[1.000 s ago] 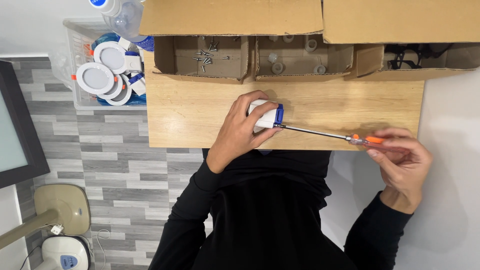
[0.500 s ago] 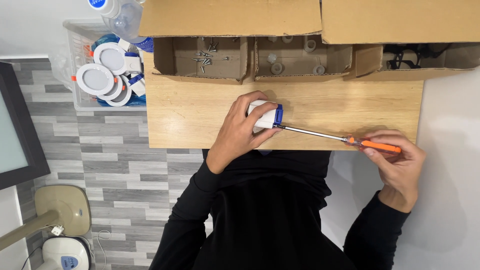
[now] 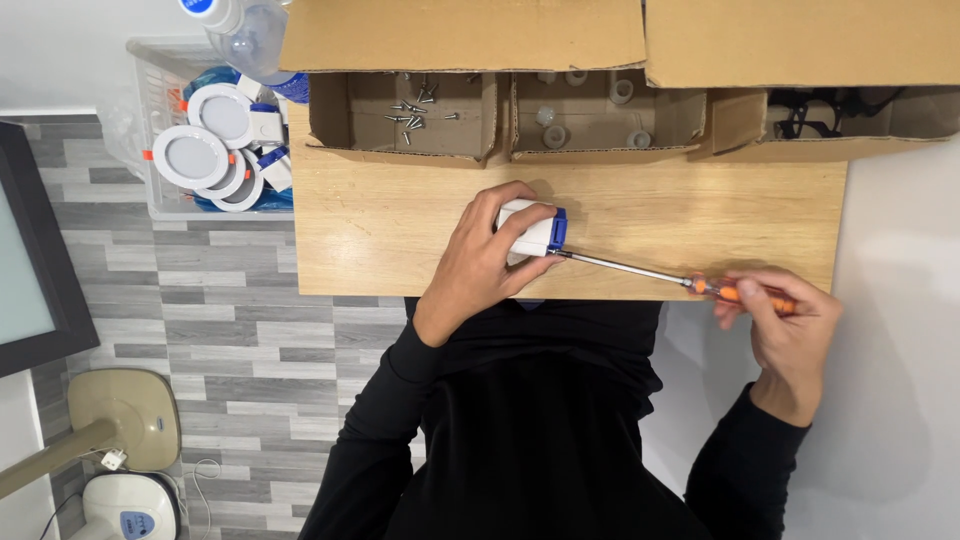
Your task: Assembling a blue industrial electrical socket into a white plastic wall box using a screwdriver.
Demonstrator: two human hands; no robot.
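Fingers of the left hand (image 3: 480, 262) wrap around a small white box (image 3: 528, 228) with a blue end, pinning it on the wooden board (image 3: 400, 235) near its front edge. The right hand (image 3: 790, 325) is closed on a screwdriver (image 3: 670, 276) by its orange handle, just off the board's right corner — the steel shaft reaches across to the box's blue end. Behind the board sit open cardboard boxes (image 3: 405, 150) — one holding screws (image 3: 412, 110).

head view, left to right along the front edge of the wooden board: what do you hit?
Left hand → small white plastic box with blue end cap → thin steel screwdriver shaft → orange screwdriver handle → right hand.
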